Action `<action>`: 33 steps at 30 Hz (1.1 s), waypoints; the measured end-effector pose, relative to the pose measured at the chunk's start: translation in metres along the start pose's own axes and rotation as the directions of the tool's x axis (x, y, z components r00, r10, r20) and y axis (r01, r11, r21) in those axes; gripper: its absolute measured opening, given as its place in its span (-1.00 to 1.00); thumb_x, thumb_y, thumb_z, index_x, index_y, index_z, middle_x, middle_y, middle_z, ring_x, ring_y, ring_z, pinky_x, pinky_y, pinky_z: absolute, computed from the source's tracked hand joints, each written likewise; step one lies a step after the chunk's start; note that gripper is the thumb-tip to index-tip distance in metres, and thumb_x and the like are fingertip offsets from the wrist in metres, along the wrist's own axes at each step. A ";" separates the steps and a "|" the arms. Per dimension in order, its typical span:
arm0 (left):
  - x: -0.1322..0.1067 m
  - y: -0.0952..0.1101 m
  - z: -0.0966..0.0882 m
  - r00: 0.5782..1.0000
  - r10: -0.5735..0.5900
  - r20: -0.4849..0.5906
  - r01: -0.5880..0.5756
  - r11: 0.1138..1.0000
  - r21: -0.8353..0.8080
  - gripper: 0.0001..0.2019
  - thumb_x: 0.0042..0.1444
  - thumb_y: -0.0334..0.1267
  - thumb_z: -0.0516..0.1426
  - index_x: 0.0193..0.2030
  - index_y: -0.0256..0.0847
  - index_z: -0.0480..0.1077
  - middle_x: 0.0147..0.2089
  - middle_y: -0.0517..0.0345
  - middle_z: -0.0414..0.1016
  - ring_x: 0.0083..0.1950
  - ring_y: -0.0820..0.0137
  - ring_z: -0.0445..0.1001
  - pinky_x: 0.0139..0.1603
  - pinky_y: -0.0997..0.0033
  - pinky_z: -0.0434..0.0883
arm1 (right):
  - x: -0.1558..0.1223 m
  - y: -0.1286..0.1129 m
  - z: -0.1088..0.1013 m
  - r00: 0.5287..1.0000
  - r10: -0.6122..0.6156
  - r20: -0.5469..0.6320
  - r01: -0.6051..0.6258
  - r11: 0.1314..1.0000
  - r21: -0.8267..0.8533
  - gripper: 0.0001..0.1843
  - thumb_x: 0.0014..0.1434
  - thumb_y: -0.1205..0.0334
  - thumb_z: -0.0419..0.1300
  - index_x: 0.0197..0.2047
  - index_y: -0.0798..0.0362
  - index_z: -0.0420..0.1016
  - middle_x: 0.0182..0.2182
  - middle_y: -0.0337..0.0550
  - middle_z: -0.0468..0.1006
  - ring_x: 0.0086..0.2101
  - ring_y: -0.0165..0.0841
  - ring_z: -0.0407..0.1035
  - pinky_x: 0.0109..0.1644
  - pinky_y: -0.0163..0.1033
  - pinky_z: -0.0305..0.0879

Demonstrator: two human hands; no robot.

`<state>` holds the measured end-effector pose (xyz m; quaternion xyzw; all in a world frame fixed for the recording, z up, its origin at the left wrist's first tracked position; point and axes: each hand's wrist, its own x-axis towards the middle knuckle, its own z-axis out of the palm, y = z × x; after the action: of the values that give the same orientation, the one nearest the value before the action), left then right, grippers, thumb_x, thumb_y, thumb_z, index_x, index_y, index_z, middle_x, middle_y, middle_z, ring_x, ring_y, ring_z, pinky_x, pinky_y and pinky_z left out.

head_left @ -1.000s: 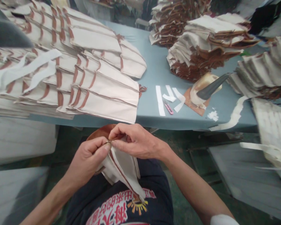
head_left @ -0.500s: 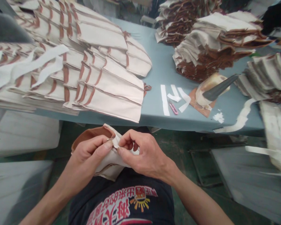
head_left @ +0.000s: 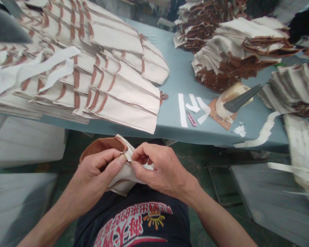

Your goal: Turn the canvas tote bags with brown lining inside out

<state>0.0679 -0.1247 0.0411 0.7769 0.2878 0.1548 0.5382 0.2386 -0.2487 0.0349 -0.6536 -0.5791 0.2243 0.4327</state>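
Between my hands, in front of my dark shirt, is a cream fabric piece with a brown inner side, like the sewn pieces stacked on the table. My left hand pinches its edge between thumb and forefinger, where brown meets cream. Close beside that, my right hand grips the same edge with its thumb and fingertips, the other fingers curled. The two thumbs nearly meet at the seam. Part of the piece is hidden behind both hands.
A blue-covered table spans the view. On it are overlapping cream-and-brown pieces at left, stacks at back right, a pink thread snipper, white strips, and a glue container with a dark handle on a brown square.
Both hands keep their pinch on the fabric piece, with only a slight shift of the fingers. The whole view has moved a little.
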 end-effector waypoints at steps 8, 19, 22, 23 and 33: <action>-0.004 -0.001 0.005 0.989 0.111 -0.097 -0.103 0.991 0.081 -0.62 0.38 -0.12 0.17 -0.47 -0.15 0.56 -0.54 0.30 0.53 -0.54 0.46 0.42 -0.56 0.60 0.30 | 0.002 -0.009 0.004 0.982 0.187 0.022 -0.188 0.982 0.023 -0.89 0.24 0.21 0.32 -0.30 -0.01 0.48 -0.36 -0.29 0.62 -0.33 -0.35 0.49 -0.16 -0.23 0.31; -0.015 -0.002 0.023 0.982 0.078 -0.173 -0.074 0.997 0.034 -0.61 0.38 -0.13 0.14 -0.48 -0.14 0.56 -0.57 0.28 0.51 -0.58 0.44 0.40 -0.56 0.51 0.30 | -0.003 -0.008 0.012 0.853 0.473 0.222 -0.521 0.801 0.294 -0.96 0.07 0.25 0.17 -0.36 -0.05 0.36 -0.46 -0.38 0.41 -0.44 -0.39 0.25 -0.38 -0.26 0.13; -0.013 -0.002 0.022 0.988 -0.017 -0.154 0.003 0.996 -0.092 -0.59 0.37 -0.07 0.15 -0.51 -0.15 0.49 -0.56 0.25 0.47 -0.58 0.43 0.30 -0.60 0.49 0.25 | -0.015 -0.003 0.018 0.869 0.442 0.221 -0.494 0.789 0.366 -0.91 0.04 0.29 0.15 -0.31 -0.04 0.38 -0.42 -0.37 0.44 -0.44 -0.41 0.27 -0.37 -0.29 0.18; -0.012 -0.003 0.019 0.991 -0.047 -0.128 0.032 0.992 -0.118 -0.58 0.38 -0.04 0.16 -0.50 -0.16 0.50 -0.55 0.23 0.47 -0.57 0.43 0.29 -0.60 0.49 0.24 | -0.019 -0.002 0.019 0.879 0.427 0.213 -0.477 0.795 0.375 -0.90 0.06 0.28 0.16 -0.29 -0.04 0.38 -0.42 -0.37 0.45 -0.44 -0.41 0.28 -0.36 -0.30 0.20; -0.021 0.003 0.010 0.956 -0.289 -0.049 0.261 0.917 -0.302 -0.44 0.30 0.34 0.30 -0.33 -0.19 0.61 -0.47 0.20 0.54 -0.46 0.42 0.35 -0.50 0.56 0.33 | -0.033 0.006 0.017 0.990 0.046 -0.131 -0.048 0.999 -0.011 -0.93 0.28 0.27 0.29 -0.24 -0.03 0.46 -0.36 -0.24 0.63 -0.38 -0.35 0.47 -0.26 -0.26 0.34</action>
<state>0.0577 -0.1461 0.0410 0.6323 0.3926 0.1542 0.6498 0.2208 -0.2748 0.0134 -0.6832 -0.5355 0.1871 0.4599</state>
